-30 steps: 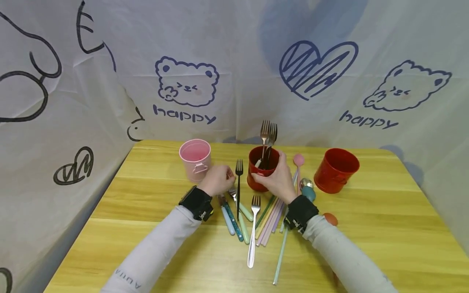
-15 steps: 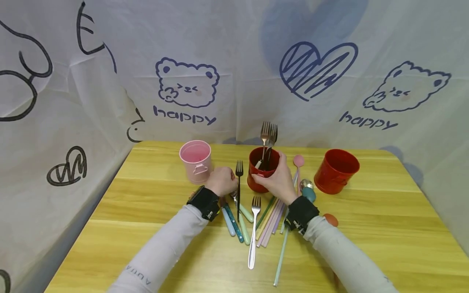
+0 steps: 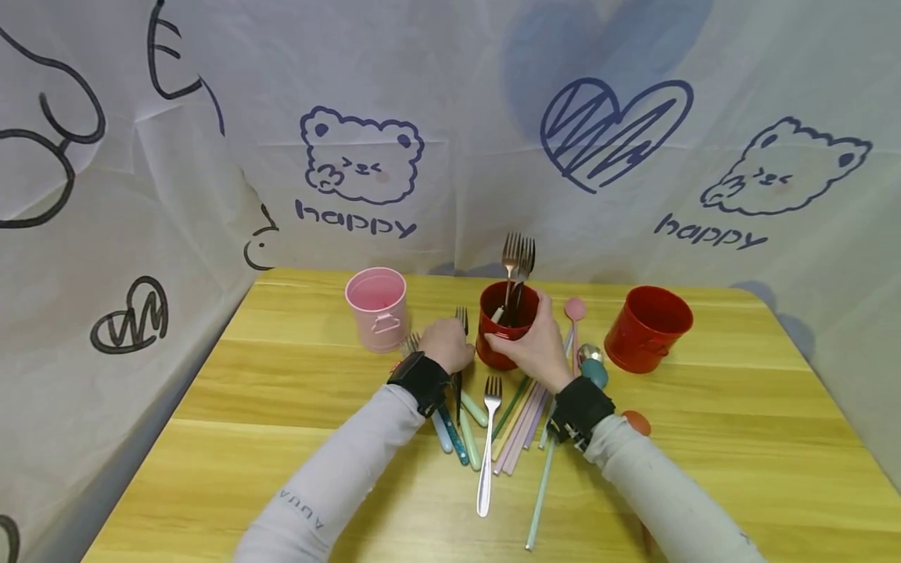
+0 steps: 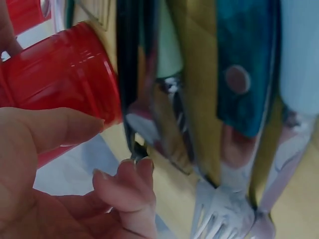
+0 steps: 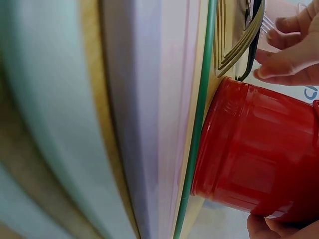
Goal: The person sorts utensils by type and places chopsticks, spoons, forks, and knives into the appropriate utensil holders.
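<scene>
My right hand (image 3: 538, 348) grips the middle red bucket (image 3: 496, 360) from its right side, thumb in front. Several forks (image 3: 511, 250) stand in this bucket, tines up. Over the black fork (image 3: 459, 403), just left of the bucket, is my left hand (image 3: 448, 346). Its fingertips are near the fork's head in the left wrist view, with the thumb (image 4: 65, 127) apart from them; it holds nothing visible. Other forks with blue, teal (image 3: 453, 436) and green handles lie under and around this hand, partly hidden. A silver fork (image 3: 487, 461) lies nearer the front.
A pink bucket (image 3: 380, 328) stands left, another red bucket (image 3: 640, 340) right. Pastel sticks (image 3: 517, 438), a pink spoon (image 3: 574, 310) and a teal-handled spoon (image 3: 594, 371) lie around my right wrist. An orange-red round utensil end (image 3: 637, 422) shows beside the sleeve.
My left hand has moved right, from beside the pink bucket to over the black fork, uncovering fork tines behind its wrist. The right hand and its bucket have stayed put.
</scene>
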Motion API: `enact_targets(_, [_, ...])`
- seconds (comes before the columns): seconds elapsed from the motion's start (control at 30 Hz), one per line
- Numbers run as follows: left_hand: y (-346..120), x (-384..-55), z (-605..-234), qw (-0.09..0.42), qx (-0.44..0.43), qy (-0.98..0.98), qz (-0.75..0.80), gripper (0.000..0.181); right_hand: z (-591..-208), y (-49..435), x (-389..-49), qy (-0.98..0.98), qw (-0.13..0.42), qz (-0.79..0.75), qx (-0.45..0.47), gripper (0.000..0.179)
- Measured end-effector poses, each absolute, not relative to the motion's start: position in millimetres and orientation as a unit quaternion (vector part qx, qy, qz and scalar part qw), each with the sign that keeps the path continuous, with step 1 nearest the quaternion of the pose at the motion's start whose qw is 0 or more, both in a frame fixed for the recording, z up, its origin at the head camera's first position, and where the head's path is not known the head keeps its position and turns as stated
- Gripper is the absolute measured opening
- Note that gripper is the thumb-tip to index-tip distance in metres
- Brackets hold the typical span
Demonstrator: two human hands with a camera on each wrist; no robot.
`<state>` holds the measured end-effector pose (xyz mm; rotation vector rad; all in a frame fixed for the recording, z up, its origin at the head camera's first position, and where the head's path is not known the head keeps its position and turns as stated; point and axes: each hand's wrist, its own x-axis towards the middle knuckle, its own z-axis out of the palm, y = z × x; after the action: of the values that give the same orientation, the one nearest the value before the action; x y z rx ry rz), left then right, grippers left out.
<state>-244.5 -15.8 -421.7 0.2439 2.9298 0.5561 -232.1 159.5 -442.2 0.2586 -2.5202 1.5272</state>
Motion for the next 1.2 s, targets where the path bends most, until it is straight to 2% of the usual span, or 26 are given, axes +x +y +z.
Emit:
enact_targets(0.3, [-18, -249, -432, 0.114, 0.057, 0.974, 0.190, 0.020, -442, 159, -231, -0.847, 0.087, 0.517, 0.085, 0.095])
enact_targets(0.6, [-20, -253, -437, 0.119, 0.050, 0.969, 0.210, 0.018, -441, 158, -231, -0.848, 0.086, 0.516, 0.082, 0.095])
enact_targets(0.83, [-27, -257, -444, 0.107, 0.057, 0.962, 0.247, 0.035, -442, 159, -232, -0.847, 0.083, 0.519, 0.083, 0.095])
enact_targets(1.2, [-40, -253, -429, 0.136, 0.034, 0.928, 0.346, 0.038, -442, 160, -232, -0.846, 0.086, 0.519, 0.085, 0.095])
